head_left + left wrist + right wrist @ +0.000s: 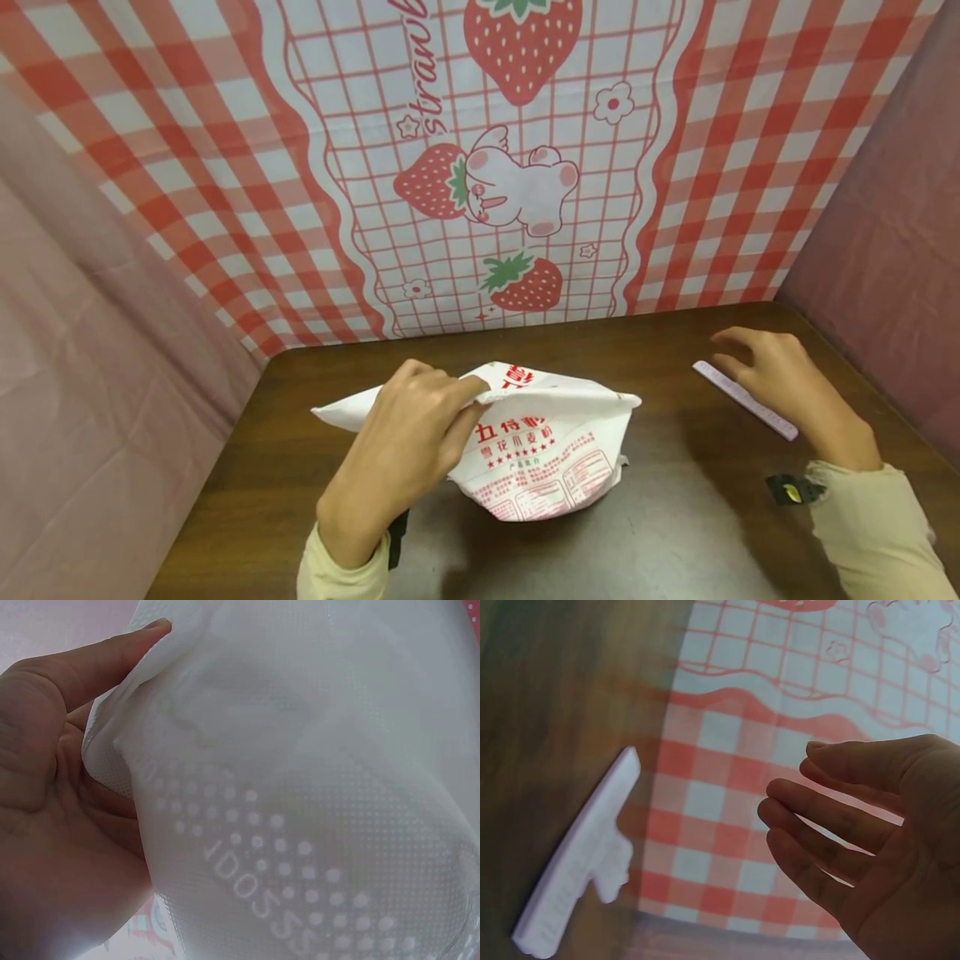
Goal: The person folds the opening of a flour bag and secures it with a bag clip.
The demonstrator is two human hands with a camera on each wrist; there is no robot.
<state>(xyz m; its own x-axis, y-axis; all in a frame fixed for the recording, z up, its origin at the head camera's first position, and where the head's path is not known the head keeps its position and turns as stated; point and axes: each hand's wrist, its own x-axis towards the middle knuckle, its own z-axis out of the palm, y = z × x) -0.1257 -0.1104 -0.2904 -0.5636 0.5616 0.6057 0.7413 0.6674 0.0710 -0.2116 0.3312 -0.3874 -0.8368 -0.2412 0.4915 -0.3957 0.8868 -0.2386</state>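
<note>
A white flour bag (540, 467) with red Chinese print is in the middle of the table. My left hand (405, 442) grips its folded top edge. Seen from the left wrist, the thumb (112, 664) lies over a fold of the bag, with the other fingers behind it. The bag's dotted white side fills most of that view. At the right, my right hand (783, 379) hovers over a lavender bag clip (772, 422), holding nothing. The right wrist view has the fingers (817, 814) loosely bent and apart from the clip (577, 851), whose handle sticks out sideways.
Beneath everything is a dark brown wooden table (285, 500). A red-checked cloth (517, 200) with strawberries and a cartoon animal hangs behind its far edge. Pink curtains (97, 333) stand along both sides.
</note>
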